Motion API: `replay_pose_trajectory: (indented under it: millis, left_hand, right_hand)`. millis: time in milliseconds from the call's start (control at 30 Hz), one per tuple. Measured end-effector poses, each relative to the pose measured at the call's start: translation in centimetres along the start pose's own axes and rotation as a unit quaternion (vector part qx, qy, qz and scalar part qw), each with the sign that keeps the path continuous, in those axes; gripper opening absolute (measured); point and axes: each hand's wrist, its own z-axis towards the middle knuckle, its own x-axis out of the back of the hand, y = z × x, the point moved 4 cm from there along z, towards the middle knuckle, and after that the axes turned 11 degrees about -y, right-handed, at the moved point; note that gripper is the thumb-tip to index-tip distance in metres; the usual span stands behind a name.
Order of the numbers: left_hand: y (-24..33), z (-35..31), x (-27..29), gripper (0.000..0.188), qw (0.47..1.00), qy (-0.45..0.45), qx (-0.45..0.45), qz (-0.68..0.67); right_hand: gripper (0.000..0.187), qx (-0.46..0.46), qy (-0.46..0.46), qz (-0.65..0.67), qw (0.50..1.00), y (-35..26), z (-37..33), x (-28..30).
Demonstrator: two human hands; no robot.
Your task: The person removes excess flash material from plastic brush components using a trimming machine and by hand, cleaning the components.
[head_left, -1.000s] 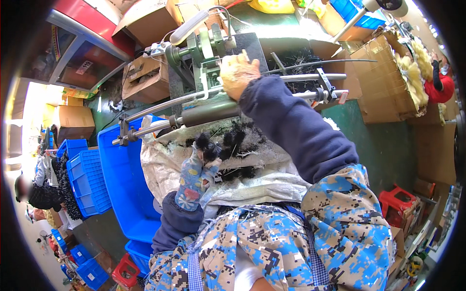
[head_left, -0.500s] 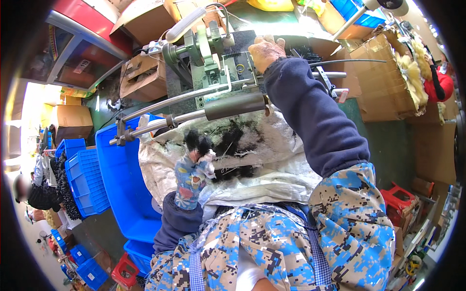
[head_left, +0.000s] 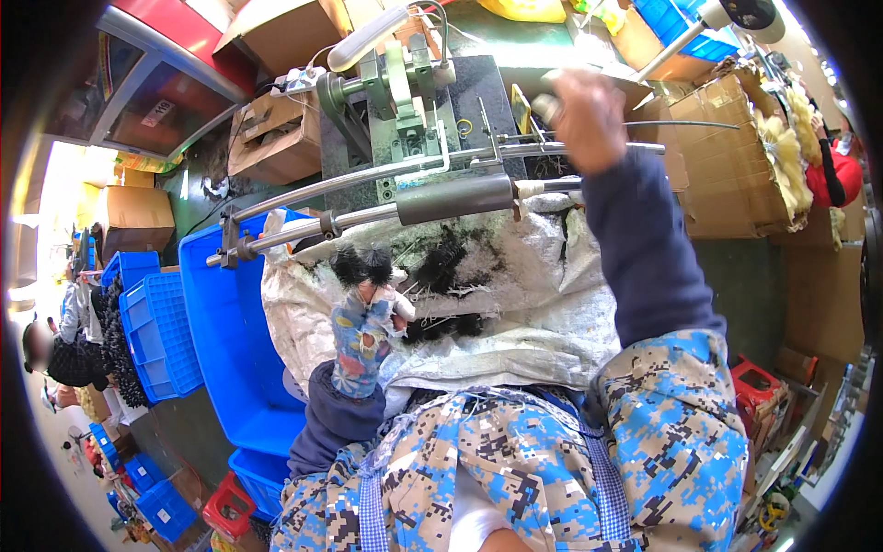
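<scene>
My left hand (head_left: 361, 329), in a worn, torn patterned glove, is closed low over a white woven sheet (head_left: 543, 317). Two dark, fluffy tufts of black bristles (head_left: 361, 266) stick up out of its grip. My right hand (head_left: 590, 121) is bare and smeared by motion, raised by the right end of the machine's rails; whether it holds anything I cannot make out. Ahead stands a green metal machine (head_left: 401, 103) with a dark roller (head_left: 455, 200) on a steel rod. Loose black bristles (head_left: 441, 267) lie scattered across the sheet.
A large blue tub (head_left: 216, 331) stands left of the sheet, with blue crates (head_left: 161, 336) beyond it. Cardboard boxes (head_left: 722, 152) flank the machine, the right one holding pale fibre bundles. A thin rod (head_left: 685, 123) juts out right. Other people work at both sides.
My right hand has moved right and towards me, away from the machine's bed. My left hand, with the bristle tufts, has barely shifted. The view has tilted slightly.
</scene>
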Motion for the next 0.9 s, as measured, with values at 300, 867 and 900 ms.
replay_pose_trajectory:
  millis: [300,867,900]
  left_hand:
    - [-0.6,0.4,-2.5,0.014,1.000,-0.013,-0.026,0.001]
    - [-4.3,1.7,1.5,0.039,0.893,-0.047,0.023,0.447]
    - [-4.7,1.4,1.9,0.042,0.823,-0.058,-0.052,0.563]
  right_hand:
    - [0.016,-0.086,-0.274,0.774,0.564,-16.2,-9.4,-4.7]
    - [0.020,-0.017,-0.201,-0.053,0.978,-6.0,5.0,-6.9]
    - [0.020,-0.016,-0.202,-0.052,0.978,-6.0,5.0,-7.1]
